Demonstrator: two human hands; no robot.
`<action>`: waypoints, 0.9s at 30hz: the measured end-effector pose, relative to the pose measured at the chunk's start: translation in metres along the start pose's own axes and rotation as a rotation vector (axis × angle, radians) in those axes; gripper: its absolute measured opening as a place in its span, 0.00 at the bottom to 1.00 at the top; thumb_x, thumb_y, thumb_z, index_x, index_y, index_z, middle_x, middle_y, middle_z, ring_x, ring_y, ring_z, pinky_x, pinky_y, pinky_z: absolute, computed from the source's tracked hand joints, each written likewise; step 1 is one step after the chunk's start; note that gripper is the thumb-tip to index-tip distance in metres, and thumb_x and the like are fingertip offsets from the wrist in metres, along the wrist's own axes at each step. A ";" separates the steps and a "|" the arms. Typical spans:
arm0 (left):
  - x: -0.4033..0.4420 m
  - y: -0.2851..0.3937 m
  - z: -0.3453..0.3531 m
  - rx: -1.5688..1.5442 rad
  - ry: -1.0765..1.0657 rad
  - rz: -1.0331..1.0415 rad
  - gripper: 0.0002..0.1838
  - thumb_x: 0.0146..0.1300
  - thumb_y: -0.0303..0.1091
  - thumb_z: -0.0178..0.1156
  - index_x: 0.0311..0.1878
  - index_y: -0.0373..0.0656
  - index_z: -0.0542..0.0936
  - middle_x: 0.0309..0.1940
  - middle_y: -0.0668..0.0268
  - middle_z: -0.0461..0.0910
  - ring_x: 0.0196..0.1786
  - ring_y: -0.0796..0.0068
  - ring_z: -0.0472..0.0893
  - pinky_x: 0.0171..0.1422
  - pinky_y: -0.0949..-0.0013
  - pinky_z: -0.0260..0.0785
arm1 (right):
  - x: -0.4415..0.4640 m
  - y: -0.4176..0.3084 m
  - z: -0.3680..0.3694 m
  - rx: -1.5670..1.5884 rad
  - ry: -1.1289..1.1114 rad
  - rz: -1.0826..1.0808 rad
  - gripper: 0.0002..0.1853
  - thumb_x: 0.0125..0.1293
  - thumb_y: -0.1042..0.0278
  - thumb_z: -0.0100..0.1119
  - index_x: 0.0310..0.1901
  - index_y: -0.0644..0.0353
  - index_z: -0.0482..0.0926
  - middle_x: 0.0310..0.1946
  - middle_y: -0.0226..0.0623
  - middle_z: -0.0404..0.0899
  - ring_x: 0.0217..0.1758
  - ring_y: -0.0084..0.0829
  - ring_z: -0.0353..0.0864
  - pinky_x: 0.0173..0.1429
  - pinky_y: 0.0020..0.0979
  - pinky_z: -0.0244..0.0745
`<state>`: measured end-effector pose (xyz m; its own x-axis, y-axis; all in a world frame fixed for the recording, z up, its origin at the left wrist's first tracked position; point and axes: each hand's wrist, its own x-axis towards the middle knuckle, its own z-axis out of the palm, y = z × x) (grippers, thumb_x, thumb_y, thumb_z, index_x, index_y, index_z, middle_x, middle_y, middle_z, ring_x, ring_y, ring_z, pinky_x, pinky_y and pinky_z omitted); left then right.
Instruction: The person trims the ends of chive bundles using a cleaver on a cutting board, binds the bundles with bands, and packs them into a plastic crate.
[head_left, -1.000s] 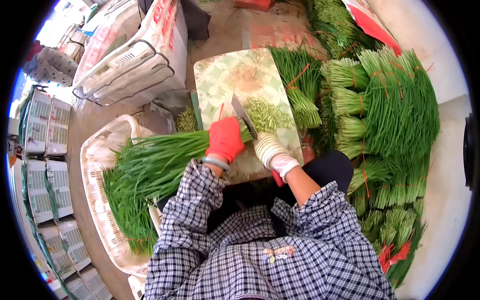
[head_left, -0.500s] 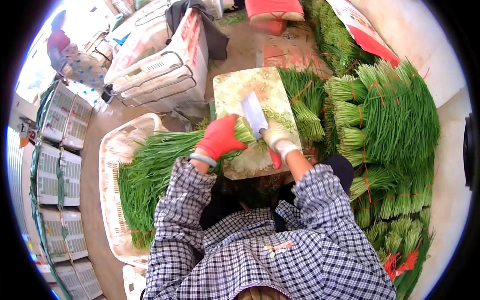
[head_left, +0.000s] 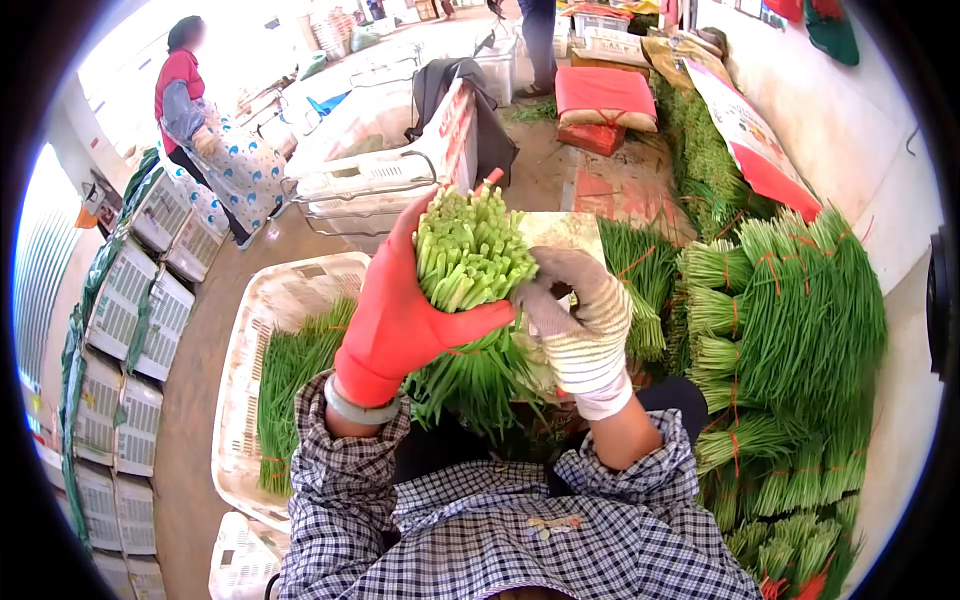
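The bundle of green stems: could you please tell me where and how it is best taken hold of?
Probably around the bundle of green stems just below its cut ends, from the left, as the left hand has it. The packed stems point up there, while the leaves droop loosely below. The right hand is at its right side.

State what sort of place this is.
Probably a produce packing shed: tied bundles of long, chive-like greens are piled at the right, slotted white crates line the left side, and the left hand grips another bunch.
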<state>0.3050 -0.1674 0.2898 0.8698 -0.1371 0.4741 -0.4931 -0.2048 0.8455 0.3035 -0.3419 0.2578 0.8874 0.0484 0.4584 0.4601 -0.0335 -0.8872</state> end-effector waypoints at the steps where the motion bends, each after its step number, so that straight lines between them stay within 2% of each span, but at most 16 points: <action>1: -0.004 -0.005 -0.001 -0.076 -0.009 -0.016 0.52 0.41 0.35 0.80 0.68 0.32 0.60 0.58 0.57 0.75 0.61 0.72 0.74 0.65 0.66 0.67 | 0.005 0.000 -0.003 -0.284 0.037 -0.164 0.11 0.61 0.65 0.64 0.38 0.66 0.82 0.29 0.38 0.81 0.33 0.27 0.80 0.41 0.31 0.75; 4: -0.013 -0.022 -0.007 -0.034 0.012 -0.055 0.51 0.41 0.34 0.80 0.68 0.32 0.61 0.58 0.58 0.76 0.60 0.72 0.75 0.65 0.65 0.67 | 0.001 0.001 -0.018 0.045 0.232 -0.140 0.13 0.64 0.61 0.60 0.35 0.64 0.83 0.24 0.35 0.81 0.29 0.28 0.81 0.36 0.30 0.75; 6: -0.017 -0.024 -0.007 -0.119 0.047 -0.043 0.49 0.42 0.33 0.79 0.67 0.32 0.62 0.57 0.59 0.76 0.60 0.72 0.75 0.65 0.66 0.67 | -0.013 0.004 -0.061 0.543 -0.093 0.039 0.12 0.65 0.61 0.59 0.32 0.62 0.83 0.23 0.35 0.82 0.26 0.29 0.81 0.35 0.28 0.75; 8: -0.021 -0.022 -0.010 -0.048 0.094 -0.041 0.49 0.42 0.33 0.79 0.66 0.32 0.62 0.56 0.60 0.77 0.60 0.73 0.75 0.64 0.67 0.68 | -0.012 0.006 -0.082 -0.157 -0.670 0.144 0.23 0.55 0.56 0.69 0.43 0.69 0.81 0.30 0.47 0.83 0.36 0.34 0.85 0.47 0.32 0.78; 10: -0.022 -0.012 -0.004 0.017 0.140 -0.008 0.51 0.41 0.38 0.80 0.67 0.33 0.62 0.58 0.56 0.75 0.59 0.68 0.77 0.63 0.64 0.69 | -0.025 0.029 -0.056 -0.452 -0.533 -0.077 0.38 0.46 0.53 0.75 0.55 0.70 0.75 0.49 0.57 0.79 0.55 0.41 0.79 0.62 0.40 0.71; 11: -0.021 -0.008 0.005 0.235 0.191 0.061 0.53 0.39 0.42 0.80 0.68 0.34 0.61 0.58 0.53 0.75 0.58 0.63 0.77 0.63 0.61 0.69 | -0.034 0.048 -0.047 -0.652 -0.433 -0.187 0.52 0.39 0.53 0.79 0.66 0.67 0.64 0.64 0.57 0.66 0.69 0.45 0.66 0.71 0.42 0.60; 12: -0.019 -0.001 0.014 0.452 0.240 0.128 0.56 0.38 0.46 0.80 0.68 0.34 0.60 0.58 0.51 0.74 0.57 0.58 0.77 0.62 0.59 0.69 | -0.037 0.064 -0.033 -0.463 -0.307 -0.221 0.54 0.40 0.52 0.79 0.69 0.64 0.61 0.67 0.51 0.64 0.70 0.42 0.64 0.73 0.41 0.58; 13: -0.016 0.009 0.023 0.528 0.212 0.248 0.65 0.34 0.50 0.80 0.72 0.33 0.53 0.58 0.46 0.72 0.57 0.50 0.76 0.62 0.54 0.68 | -0.037 0.051 -0.018 -0.284 -0.365 -0.177 0.51 0.46 0.51 0.75 0.70 0.64 0.59 0.67 0.49 0.64 0.70 0.41 0.64 0.74 0.42 0.57; 15: -0.013 0.020 0.044 0.590 0.171 0.284 0.68 0.34 0.50 0.80 0.73 0.32 0.48 0.58 0.46 0.72 0.58 0.49 0.75 0.62 0.54 0.68 | -0.037 0.055 0.014 -0.121 -0.410 -0.117 0.49 0.52 0.50 0.71 0.70 0.63 0.57 0.67 0.47 0.64 0.69 0.39 0.65 0.74 0.43 0.55; 16: -0.012 0.023 0.052 0.666 0.126 0.325 0.71 0.33 0.49 0.80 0.74 0.31 0.44 0.58 0.45 0.72 0.59 0.49 0.75 0.62 0.55 0.68 | -0.035 0.093 0.031 0.215 -0.109 0.066 0.49 0.49 0.55 0.74 0.70 0.63 0.58 0.65 0.45 0.66 0.66 0.39 0.68 0.72 0.41 0.61; 18: -0.013 0.018 0.048 0.642 0.099 0.307 0.72 0.35 0.49 0.79 0.74 0.29 0.40 0.61 0.43 0.69 0.61 0.49 0.74 0.63 0.56 0.67 | -0.027 0.105 0.026 0.540 0.214 0.227 0.50 0.46 0.60 0.77 0.69 0.62 0.59 0.64 0.42 0.69 0.64 0.40 0.71 0.69 0.39 0.67; 23: -0.071 -0.080 0.037 -0.178 -0.376 -0.023 0.63 0.49 0.40 0.74 0.76 0.35 0.37 0.64 0.44 0.68 0.61 0.56 0.75 0.65 0.62 0.66 | 0.009 0.096 -0.031 0.748 0.008 0.166 0.43 0.54 0.43 0.70 0.65 0.61 0.67 0.56 0.41 0.77 0.56 0.36 0.78 0.62 0.40 0.74; 24: -0.097 -0.075 0.024 0.002 -0.576 -0.206 0.54 0.51 0.36 0.74 0.75 0.36 0.49 0.61 0.47 0.71 0.65 0.60 0.71 0.68 0.62 0.63 | 0.015 0.098 -0.041 0.761 -0.023 0.198 0.43 0.54 0.42 0.70 0.65 0.61 0.67 0.56 0.40 0.77 0.57 0.36 0.78 0.62 0.40 0.74; 25: -0.121 -0.124 0.015 0.044 -0.908 -0.162 0.48 0.53 0.41 0.72 0.72 0.35 0.57 0.59 0.46 0.74 0.61 0.57 0.75 0.66 0.61 0.65 | 0.018 0.095 -0.049 0.822 -0.085 0.218 0.42 0.55 0.42 0.68 0.65 0.60 0.68 0.57 0.40 0.77 0.57 0.37 0.78 0.64 0.40 0.73; 26: -0.127 -0.102 -0.006 0.257 -1.109 -0.255 0.42 0.55 0.47 0.70 0.68 0.35 0.65 0.55 0.45 0.76 0.59 0.52 0.77 0.64 0.61 0.67 | 0.019 0.088 -0.054 0.837 -0.112 0.237 0.41 0.56 0.42 0.67 0.65 0.59 0.67 0.58 0.40 0.76 0.57 0.37 0.78 0.64 0.40 0.73; 27: -0.123 -0.096 -0.023 0.408 -1.155 -0.403 0.39 0.56 0.52 0.67 0.65 0.37 0.69 0.55 0.45 0.77 0.59 0.50 0.76 0.62 0.60 0.68 | 0.019 0.092 -0.058 0.849 -0.116 0.227 0.41 0.57 0.41 0.66 0.65 0.59 0.67 0.58 0.39 0.76 0.58 0.37 0.78 0.64 0.40 0.73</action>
<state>0.2457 -0.1087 0.1557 0.5384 -0.7094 -0.4548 -0.3495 -0.6791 0.6455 0.3646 -0.4018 0.1877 0.9251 0.2333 0.2995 0.0566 0.6953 -0.7165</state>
